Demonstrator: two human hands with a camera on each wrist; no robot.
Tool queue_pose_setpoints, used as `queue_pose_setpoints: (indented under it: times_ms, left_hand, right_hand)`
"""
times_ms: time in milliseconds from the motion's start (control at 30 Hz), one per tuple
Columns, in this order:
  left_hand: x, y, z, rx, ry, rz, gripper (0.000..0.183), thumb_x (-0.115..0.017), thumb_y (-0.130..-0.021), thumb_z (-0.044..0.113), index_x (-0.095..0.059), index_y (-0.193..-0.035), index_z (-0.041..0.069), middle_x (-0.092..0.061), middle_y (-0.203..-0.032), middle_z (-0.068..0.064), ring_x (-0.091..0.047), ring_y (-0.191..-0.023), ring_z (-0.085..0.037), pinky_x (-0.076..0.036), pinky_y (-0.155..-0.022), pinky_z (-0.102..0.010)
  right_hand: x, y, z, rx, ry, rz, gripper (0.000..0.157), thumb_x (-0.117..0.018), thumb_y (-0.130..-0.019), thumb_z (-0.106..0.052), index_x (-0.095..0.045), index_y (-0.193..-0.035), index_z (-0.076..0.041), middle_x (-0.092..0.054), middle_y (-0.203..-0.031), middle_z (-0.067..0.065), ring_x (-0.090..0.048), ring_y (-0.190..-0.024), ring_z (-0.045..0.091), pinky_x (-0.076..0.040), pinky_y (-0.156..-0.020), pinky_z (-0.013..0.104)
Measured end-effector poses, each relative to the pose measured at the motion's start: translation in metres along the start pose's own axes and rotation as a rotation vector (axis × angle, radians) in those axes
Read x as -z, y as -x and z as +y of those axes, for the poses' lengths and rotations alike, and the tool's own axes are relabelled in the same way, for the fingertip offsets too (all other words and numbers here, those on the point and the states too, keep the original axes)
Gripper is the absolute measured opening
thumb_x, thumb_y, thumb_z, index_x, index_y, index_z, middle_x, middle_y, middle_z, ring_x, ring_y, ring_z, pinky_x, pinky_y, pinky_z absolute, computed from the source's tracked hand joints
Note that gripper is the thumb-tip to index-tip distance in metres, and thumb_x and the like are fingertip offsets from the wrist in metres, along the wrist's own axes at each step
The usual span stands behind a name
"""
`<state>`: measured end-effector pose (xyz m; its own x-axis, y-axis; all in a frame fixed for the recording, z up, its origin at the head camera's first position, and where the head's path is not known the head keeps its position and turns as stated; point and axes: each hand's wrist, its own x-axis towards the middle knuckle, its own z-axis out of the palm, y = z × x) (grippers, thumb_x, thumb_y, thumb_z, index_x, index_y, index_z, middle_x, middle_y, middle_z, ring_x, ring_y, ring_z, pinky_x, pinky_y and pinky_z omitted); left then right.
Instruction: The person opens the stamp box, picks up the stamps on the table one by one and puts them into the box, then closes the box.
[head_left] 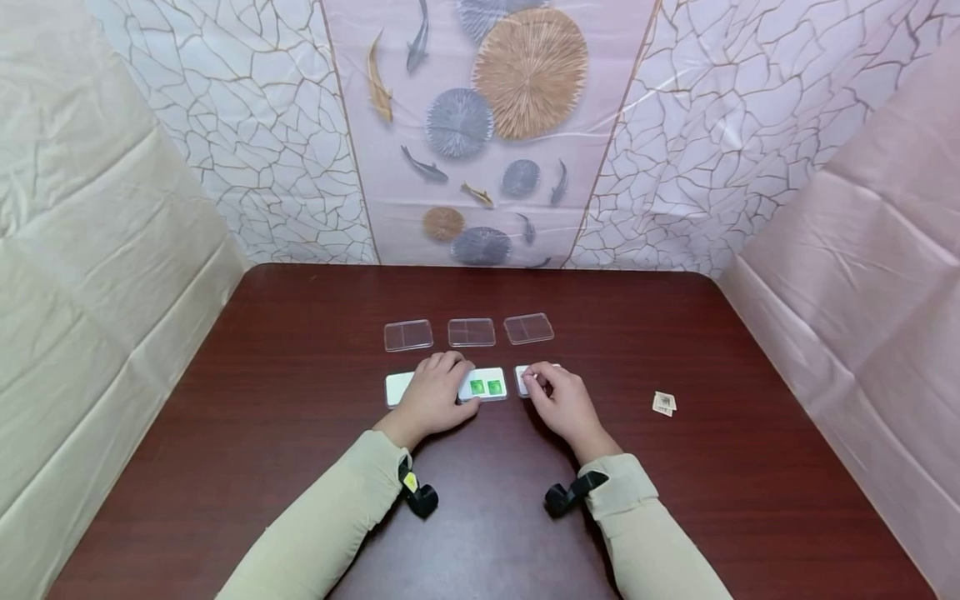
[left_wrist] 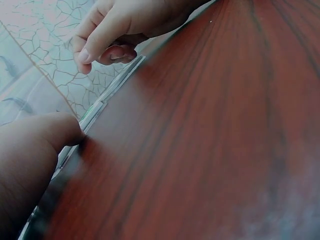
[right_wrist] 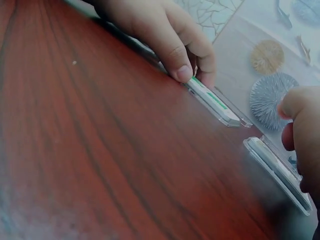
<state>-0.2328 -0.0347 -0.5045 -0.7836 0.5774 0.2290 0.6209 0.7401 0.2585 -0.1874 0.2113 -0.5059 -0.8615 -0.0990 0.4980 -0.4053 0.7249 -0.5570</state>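
Note:
Three slim clear plastic cases with white inserts lie in a row. My left hand (head_left: pixel 433 393) spans the middle case (head_left: pixel 495 385), thumb at its near edge and fingers at the far side. Two small green stamp-like squares (head_left: pixel 486 387) show on that insert. The left case (head_left: pixel 397 388) is partly hidden beneath the hand. Over the right case (head_left: pixel 519 382), my right hand (head_left: pixel 564 407) has thumb and fingertips drawn together. That case shows more fully in the right wrist view. Whether anything small lies between those fingertips cannot be made out.
Three clear lids, the left (head_left: pixel 408 335), middle (head_left: pixel 472 332) and right (head_left: pixel 528 328), lie behind the cases. Small printed paper pieces (head_left: pixel 663 403), like stamps, overlap on the right of the dark red wooden table (head_left: pixel 225 400). Patterned cloth (head_left: pixel 270 167) hangs behind.

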Motion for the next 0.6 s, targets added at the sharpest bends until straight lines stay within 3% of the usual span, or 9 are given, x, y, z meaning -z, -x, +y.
queue_pose_setpoints:
  times_ms: [300, 600]
  left_hand:
    - [-0.0007, -0.0007, -0.0014, -0.004, -0.024, -0.011, 0.056, -0.061, -0.090, 0.047, -0.060, -0.134, 0.012, -0.055, -0.131, -0.006, -0.049, -0.122, -0.027, -0.038, -0.105, -0.048]
    - [-0.0005, 0.0006, -0.0022, -0.007, -0.022, 0.008, 0.056, -0.063, -0.089, 0.048, -0.061, -0.132, 0.013, -0.055, -0.130, -0.007, -0.050, -0.121, -0.027, -0.038, -0.105, -0.049]
  right_hand:
    - [0.0005, 0.0013, -0.0004, -0.066, -0.031, -0.021, 0.006, -0.067, -0.095, -0.016, -0.072, -0.094, -0.011, -0.058, -0.070, -0.005, -0.050, -0.061, 0.011, -0.043, -0.060, 0.030]
    - [0.0002, -0.0005, 0.0010, -0.043, -0.033, 0.009, 0.008, -0.067, -0.096, -0.016, -0.071, -0.094, -0.010, -0.059, -0.070, -0.004, -0.048, -0.058, 0.010, -0.042, -0.057, 0.028]
